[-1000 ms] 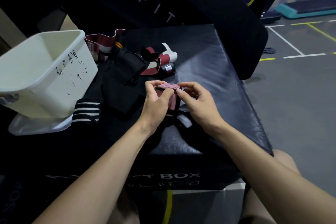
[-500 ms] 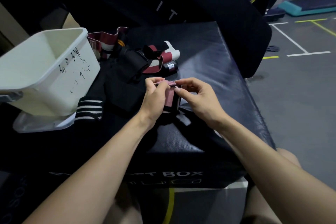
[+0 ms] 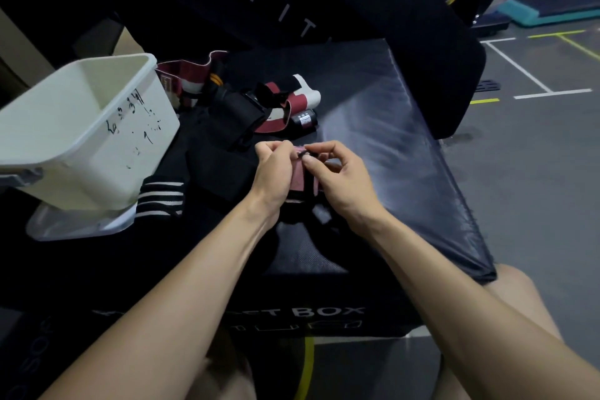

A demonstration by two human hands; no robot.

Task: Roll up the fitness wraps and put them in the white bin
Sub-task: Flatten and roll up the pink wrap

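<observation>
A dark red fitness wrap (image 3: 299,176) hangs between my hands above the black padded box (image 3: 383,127). My left hand (image 3: 276,172) pinches its top edge from the left, and my right hand (image 3: 337,178) pinches the same edge from the right, fingers curled. The wrap's lower part drops behind my palms, partly hidden. The white bin (image 3: 97,120), marked with black scribbles, stands tilted at the left on its lid (image 3: 78,227). More wraps lie behind my hands: a red-and-white one (image 3: 292,101), a black one (image 3: 237,110), and a black one with white stripes (image 3: 160,198).
A small black roll with a white label (image 3: 303,118) lies beside the red-and-white wrap. A large black pad with white letters (image 3: 341,3) leans behind the box. Grey gym floor with painted lines (image 3: 532,81) lies to the right. My knees show below the box.
My hands have drawn closer together on the wrap's top edge, and the fingers have curled tighter around it. The wrap hangs lower between the palms.
</observation>
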